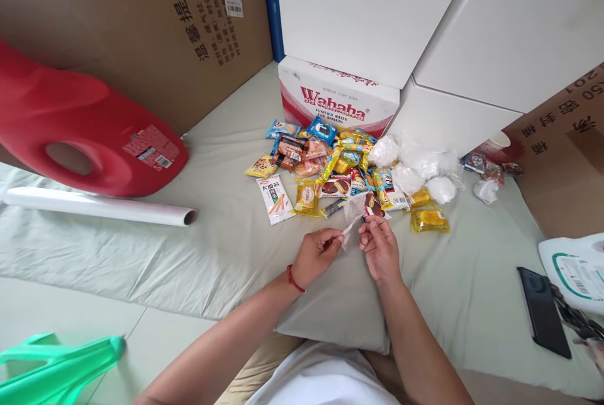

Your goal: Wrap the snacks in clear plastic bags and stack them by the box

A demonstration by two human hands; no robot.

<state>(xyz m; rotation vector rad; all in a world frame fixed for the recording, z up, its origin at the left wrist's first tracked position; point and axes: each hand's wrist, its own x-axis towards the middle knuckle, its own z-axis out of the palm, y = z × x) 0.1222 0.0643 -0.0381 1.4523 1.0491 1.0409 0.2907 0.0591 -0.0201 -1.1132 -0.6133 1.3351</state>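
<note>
My left hand (317, 255) and my right hand (379, 248) both pinch a small clear plastic bag (353, 213), held between them just above the pale green sheet (226, 248). A red cord circles my left wrist. Right behind the bag lies a heap of snack packets (330, 163): a white packet with orange sticks (275, 198), yellow packets (428, 219), a blue biscuit packet (322, 130). Crumpled clear bags (415, 163) lie to the right of the heap.
A Wahaha carton (337, 100) and white boxes (377, 9) stand behind the heap. A red plastic jug (85, 122) and a white roll (99, 207) lie left. A black phone (542, 310) rests at the right, a green stool (61, 364) bottom left.
</note>
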